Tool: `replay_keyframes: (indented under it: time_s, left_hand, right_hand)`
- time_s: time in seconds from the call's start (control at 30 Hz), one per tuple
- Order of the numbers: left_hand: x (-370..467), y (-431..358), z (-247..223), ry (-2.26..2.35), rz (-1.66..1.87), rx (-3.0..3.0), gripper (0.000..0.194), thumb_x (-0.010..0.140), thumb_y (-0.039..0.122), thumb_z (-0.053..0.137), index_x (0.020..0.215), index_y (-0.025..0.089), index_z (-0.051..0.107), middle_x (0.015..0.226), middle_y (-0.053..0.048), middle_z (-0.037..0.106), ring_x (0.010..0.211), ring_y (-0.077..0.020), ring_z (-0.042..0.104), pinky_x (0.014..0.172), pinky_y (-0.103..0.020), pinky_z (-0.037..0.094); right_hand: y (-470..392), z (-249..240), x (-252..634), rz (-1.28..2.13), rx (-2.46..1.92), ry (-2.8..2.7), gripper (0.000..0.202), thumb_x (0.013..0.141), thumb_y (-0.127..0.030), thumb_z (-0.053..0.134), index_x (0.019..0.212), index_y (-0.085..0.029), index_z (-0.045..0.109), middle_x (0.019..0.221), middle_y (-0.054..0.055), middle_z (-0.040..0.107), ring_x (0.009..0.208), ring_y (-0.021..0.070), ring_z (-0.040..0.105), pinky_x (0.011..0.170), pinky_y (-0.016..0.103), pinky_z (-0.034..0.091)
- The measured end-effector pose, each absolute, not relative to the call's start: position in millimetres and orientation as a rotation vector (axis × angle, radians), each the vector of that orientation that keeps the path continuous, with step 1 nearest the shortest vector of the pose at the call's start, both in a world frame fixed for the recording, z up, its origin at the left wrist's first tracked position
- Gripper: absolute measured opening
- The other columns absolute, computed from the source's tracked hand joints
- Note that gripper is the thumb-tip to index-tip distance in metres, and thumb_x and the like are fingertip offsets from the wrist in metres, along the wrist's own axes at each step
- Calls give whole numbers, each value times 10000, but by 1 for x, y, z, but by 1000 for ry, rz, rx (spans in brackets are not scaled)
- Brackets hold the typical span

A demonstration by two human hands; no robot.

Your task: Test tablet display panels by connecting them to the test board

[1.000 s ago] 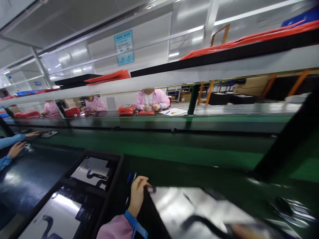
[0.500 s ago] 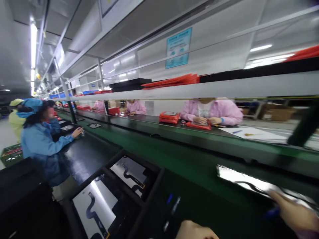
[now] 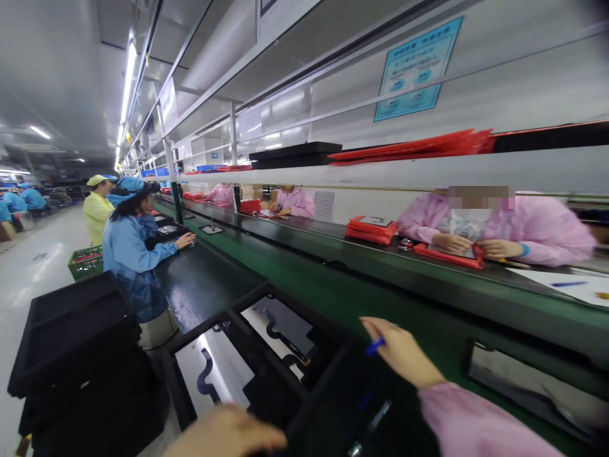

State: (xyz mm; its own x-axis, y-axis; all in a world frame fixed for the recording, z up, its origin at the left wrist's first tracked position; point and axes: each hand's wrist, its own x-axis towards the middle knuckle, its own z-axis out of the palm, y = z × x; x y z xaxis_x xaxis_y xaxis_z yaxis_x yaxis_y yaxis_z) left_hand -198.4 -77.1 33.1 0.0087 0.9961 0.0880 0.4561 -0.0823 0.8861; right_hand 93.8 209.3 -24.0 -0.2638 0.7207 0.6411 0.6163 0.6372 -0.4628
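My right hand (image 3: 402, 355) reaches in from the lower right in a pink sleeve. A small blue pen (image 3: 375, 346) sits in its fingers. It hovers over the right edge of a black two-compartment tray (image 3: 333, 374). Each compartment holds a shiny panel (image 3: 285, 327) with a dark flex cable. My left hand (image 3: 228, 435) is blurred at the bottom edge, by the tray's near rim, and I cannot tell its grip. Another shiny panel (image 3: 523, 387) lies flat on the green belt to the right of my right arm.
Two loose pens (image 3: 373, 412) lie under my right forearm. A stack of empty black trays (image 3: 71, 324) stands at the left. A co-worker in blue (image 3: 130, 254) works further along the belt. People in pink sit across the green belt (image 3: 342, 285) with red trays (image 3: 371, 230).
The view has swung left along the line. My right hand left the shiny panel on the belt and moved left toward the tray. My left hand sank to the bottom edge.
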Motion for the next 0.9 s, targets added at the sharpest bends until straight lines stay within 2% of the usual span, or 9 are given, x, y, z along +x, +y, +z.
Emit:
replay_keyframes:
  time_s: [0.03, 0.07, 0.1, 0.17, 0.3, 0.43, 0.57, 0.73, 0.9]
  left_hand:
    - [-210, -63, 35, 1558, 969, 1689, 337, 774, 511, 679, 1041, 311, 720, 1059, -63, 711, 1053, -289, 598, 1026, -462, 370]
    - [-220, -47, 34, 1701, 897, 1869, 336, 833, 500, 600, 1078, 296, 708, 1121, -76, 698, 1086, -305, 581, 1034, -492, 346]
    - [-228, -29, 31, 1764, 782, 2035, 359, 865, 472, 554, 1127, 266, 687, 1207, -94, 667, 1146, -325, 553, 1038, -510, 335]
    - [-237, 1, 18, 1708, 539, 2216, 389, 880, 481, 526, 1134, 227, 675, 1229, -108, 657, 1166, -326, 553, 1017, -487, 365]
    - [-239, 25, -6, 1713, 533, 2251, 423, 881, 560, 496, 1029, 218, 697, 1136, -96, 683, 1103, -299, 593, 1028, -473, 345]
    - [-237, 24, -13, 1797, 474, 2331, 475, 921, 566, 418, 783, 202, 691, 844, -44, 696, 847, -214, 636, 1014, -470, 323]
    - [-238, 26, -11, 1866, 501, 2477, 469, 969, 486, 371, 729, 190, 644, 770, -24, 638, 829, -189, 586, 873, -374, 382]
    - [-242, 29, -2, 1899, 629, 2598, 494, 1010, 332, 314, 648, 181, 614, 709, -18, 600, 740, -159, 543, 750, -329, 379]
    - [-250, 32, 0, 1867, 715, 2739, 494, 1009, 252, 300, 611, 184, 585, 591, 4, 591, 606, -143, 549, 804, -350, 404]
  right_hand:
    - [208, -27, 65, 187, -1034, -2042, 216, 875, -247, 526, 874, -190, 734, 920, 90, 742, 853, 231, 711, 830, 329, 552]
    - [206, -31, 39, 220, -1031, -2099, 222, 874, -220, 516, 944, -178, 722, 950, 87, 737, 871, 225, 706, 846, 331, 548]
    - [203, -36, 17, 248, -1041, -2146, 239, 881, -201, 502, 1001, -168, 706, 952, 82, 733, 854, 216, 705, 836, 327, 549]
    - [196, -45, -16, 281, -1097, -2207, 265, 873, -179, 519, 1090, -147, 669, 1040, 104, 709, 876, 225, 697, 796, 327, 552]
    - [186, -55, -36, 302, -1265, -2243, 278, 898, -154, 500, 1137, -97, 631, 1159, 176, 642, 867, 265, 689, 718, 356, 546]
    - [187, -54, -36, 324, -1356, -2236, 242, 914, -155, 533, 1134, -125, 629, 1133, 137, 644, 972, 244, 660, 851, 342, 512]
    - [198, -38, -39, 372, -1464, -2205, 261, 884, -181, 647, 1129, -98, 616, 1142, 126, 638, 1050, 218, 624, 928, 350, 490]
    - [213, 3, -41, 442, -1543, -2255, 250, 903, -304, 667, 1069, -122, 629, 1086, 82, 650, 1002, 215, 628, 879, 401, 521]
    - [201, 55, -54, 555, -1602, -2338, 231, 915, -340, 652, 1019, -134, 637, 1027, 61, 648, 910, 193, 640, 788, 370, 555]
